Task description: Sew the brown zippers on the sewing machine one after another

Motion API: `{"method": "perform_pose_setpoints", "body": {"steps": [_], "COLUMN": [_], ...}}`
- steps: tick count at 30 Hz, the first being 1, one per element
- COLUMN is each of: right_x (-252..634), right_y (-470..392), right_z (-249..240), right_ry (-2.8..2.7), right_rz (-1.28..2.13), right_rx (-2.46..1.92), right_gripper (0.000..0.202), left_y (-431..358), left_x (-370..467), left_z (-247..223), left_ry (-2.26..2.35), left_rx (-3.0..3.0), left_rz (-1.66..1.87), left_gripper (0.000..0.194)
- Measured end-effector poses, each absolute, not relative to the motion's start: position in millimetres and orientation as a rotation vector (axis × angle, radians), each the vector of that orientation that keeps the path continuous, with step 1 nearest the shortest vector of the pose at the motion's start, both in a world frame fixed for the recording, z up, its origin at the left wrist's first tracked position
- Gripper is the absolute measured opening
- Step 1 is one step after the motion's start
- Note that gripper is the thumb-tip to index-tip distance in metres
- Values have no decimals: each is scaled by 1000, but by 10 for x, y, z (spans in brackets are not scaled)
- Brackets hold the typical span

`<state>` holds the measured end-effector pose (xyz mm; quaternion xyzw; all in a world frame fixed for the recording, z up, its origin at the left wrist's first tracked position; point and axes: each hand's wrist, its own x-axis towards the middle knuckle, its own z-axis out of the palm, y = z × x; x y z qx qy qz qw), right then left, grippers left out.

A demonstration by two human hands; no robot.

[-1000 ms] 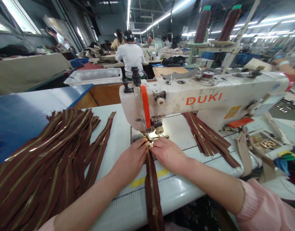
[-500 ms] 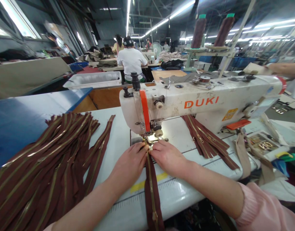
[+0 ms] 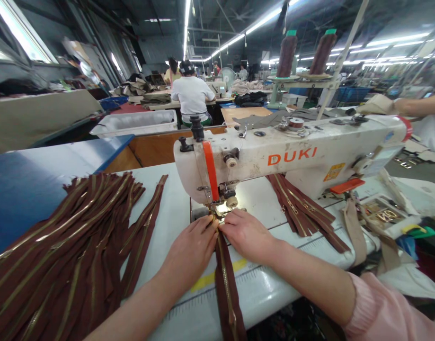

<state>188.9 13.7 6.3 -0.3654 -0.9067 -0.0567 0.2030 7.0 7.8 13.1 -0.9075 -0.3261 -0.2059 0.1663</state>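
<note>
A brown zipper with brass-coloured teeth runs from the needle area of the white sewing machine down over the table's front edge. My left hand grips its upper end from the left, fingers closed close to the presser foot. From the right, my right hand pinches the same end, its fingertips nearly touching the left ones. The zipper's top end is partly hidden by my fingers. A lit patch shows behind them under the machine head.
A large pile of brown zippers covers the left of the table, with a separate zipper beside it. More zippers lie under the machine arm. Two thread cones stand behind. A parts tray sits at right; a person sits ahead.
The camera view has shifted slightly. Both hands remain at the zipper's upper end by the presser foot, and its lower end hangs a little further right in view.
</note>
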Motion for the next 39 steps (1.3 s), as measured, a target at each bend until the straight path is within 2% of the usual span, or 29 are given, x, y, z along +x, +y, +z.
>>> {"method": "perform_pose_setpoints", "body": {"steps": [10,17,22,33,39], "right_x": [1898,2006,2015,1928,1930], "right_y": [128,-339,-629,-624,-629], "right_z": [132,134,108,93,87], "right_ry": [-2522,-2409,-2287,-2175,-2235], "right_rz": [-62,229,389,384,337], "right_rx": [-1103,-1134,-1148,-1216,-1199], "right_gripper": [15,17,19,22,20], "left_y": [41,-639,-984,-926,-933], "left_x": [77,171,215,362,354], "left_z": [147,119,3,125,94], "left_ry": [-1021,-869,-936,-1007,-1013], "left_rx": [-2599,-2621,-2671,-2644,-2666], "left_rz": [-631,-634,-566,-490,-594], "left_gripper": [37,34,36,39,38]}}
